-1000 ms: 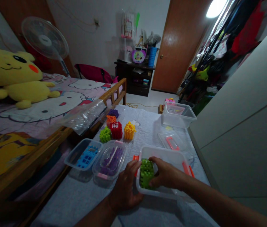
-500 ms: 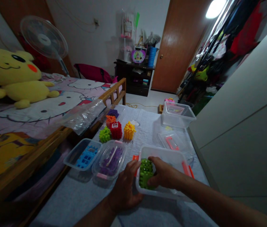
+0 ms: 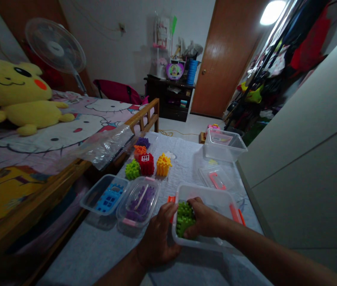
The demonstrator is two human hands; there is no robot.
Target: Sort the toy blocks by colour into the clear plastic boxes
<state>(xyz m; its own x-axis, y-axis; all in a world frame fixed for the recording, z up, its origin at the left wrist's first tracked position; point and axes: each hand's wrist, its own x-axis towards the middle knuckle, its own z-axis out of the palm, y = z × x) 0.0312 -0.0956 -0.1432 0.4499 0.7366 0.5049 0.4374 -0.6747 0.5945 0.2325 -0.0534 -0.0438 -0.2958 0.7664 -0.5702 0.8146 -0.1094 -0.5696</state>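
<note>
A clear plastic container [image 3: 216, 197] with orange clips stands near the front of the table. Inside it lies a green block cluster [image 3: 183, 217]. My right hand [image 3: 206, 222] reaches into the container and its fingers are wrapped round the green cluster. My left hand [image 3: 156, 240] grips the container's left wall, thumb against its rim. Just to the left stand a lidded container of purple blocks [image 3: 138, 202] and an open container with blue blocks [image 3: 105, 194].
Further back on the table sit green [image 3: 132, 169], red [image 3: 146, 163], yellow [image 3: 163, 164], orange and purple block clusters, a loose lid [image 3: 216, 178] and an empty clear container [image 3: 223, 145]. A wooden bed frame [image 3: 67, 178] borders the left; a pale wall [image 3: 305, 159] the right.
My right hand has pressed the green cluster slightly lower and leftward inside the container. My left hand has stayed on the container's wall.
</note>
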